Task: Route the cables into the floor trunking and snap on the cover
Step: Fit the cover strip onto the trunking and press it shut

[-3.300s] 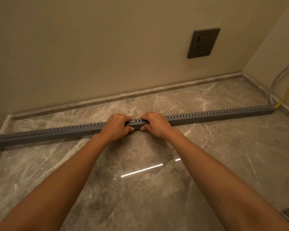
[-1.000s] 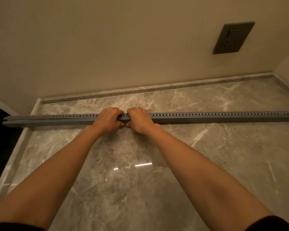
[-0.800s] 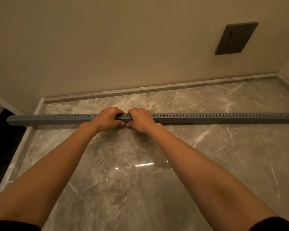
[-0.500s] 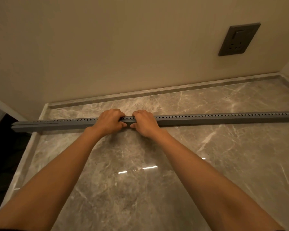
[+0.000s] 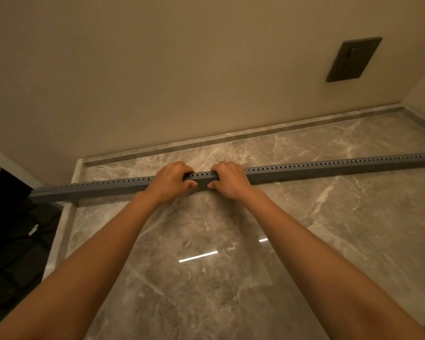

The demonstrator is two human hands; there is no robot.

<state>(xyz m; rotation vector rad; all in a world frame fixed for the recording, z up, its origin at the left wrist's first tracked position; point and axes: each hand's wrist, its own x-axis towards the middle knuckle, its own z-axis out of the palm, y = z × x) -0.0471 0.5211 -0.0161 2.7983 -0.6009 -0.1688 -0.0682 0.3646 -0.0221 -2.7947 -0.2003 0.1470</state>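
A long grey floor trunking (image 5: pixel 317 169) with a row of small holes along its top lies across the marble floor, parallel to the back wall. Its left end (image 5: pixel 38 194) reaches past the floor's edge; its right end runs out of view. My left hand (image 5: pixel 171 181) and my right hand (image 5: pixel 227 179) both clasp the trunking near its middle, fingers curled over the top and thumbs on the near side, a short gap between them. No cables are in view.
The polished marble floor (image 5: pixel 206 253) fills the foreground. A dark wall socket (image 5: pixel 352 60) sits on the beige back wall at upper right. A stone skirting (image 5: pixel 255 134) runs along the wall's foot. A dark area (image 5: pixel 12 229) lies beyond the floor's left edge.
My hands have stayed clasped on the trunking, now slightly farther apart than a second ago. The view has shifted, so the trunking's left end sits farther right in the picture.
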